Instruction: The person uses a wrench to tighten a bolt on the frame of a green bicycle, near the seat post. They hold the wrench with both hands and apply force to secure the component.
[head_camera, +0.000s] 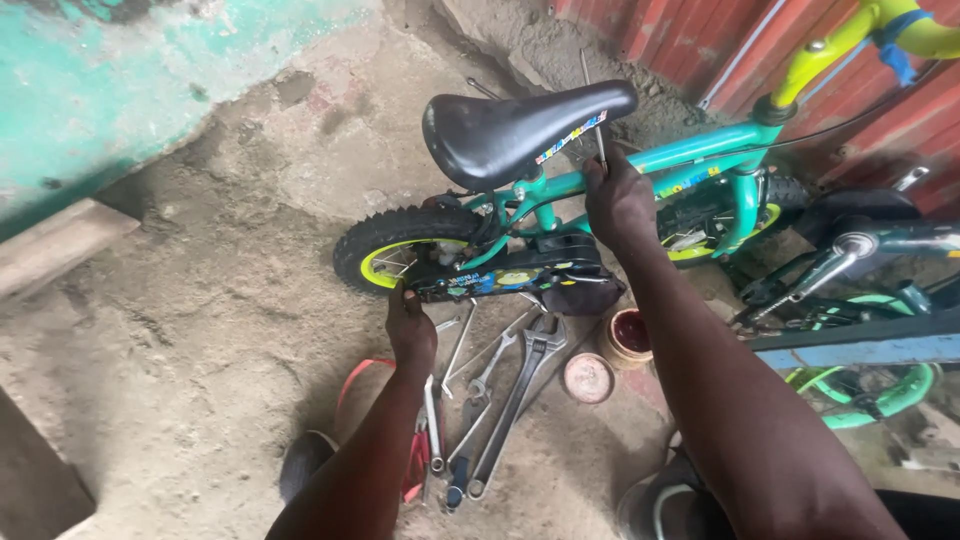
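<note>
Teal bicycle frame (700, 150), black saddle (520, 130) with a striped multicoloured edge, yellow-green rear rim (385, 270), red-brown tin (630, 335)

I see a rough floor (200, 330) of packed dirt and worn concrete, dusty and uneven, in flat daylight. At upper left a teal-painted wall (110, 80) is chipped along its lower edge, with 1 wooden plank (55, 245) lying at its foot. A red corrugated metal wall (690, 35) closes the upper right.

A small teal child's bicycle (560, 190) with black saddle stands upright at frame center, rear wheel at left.
</note>
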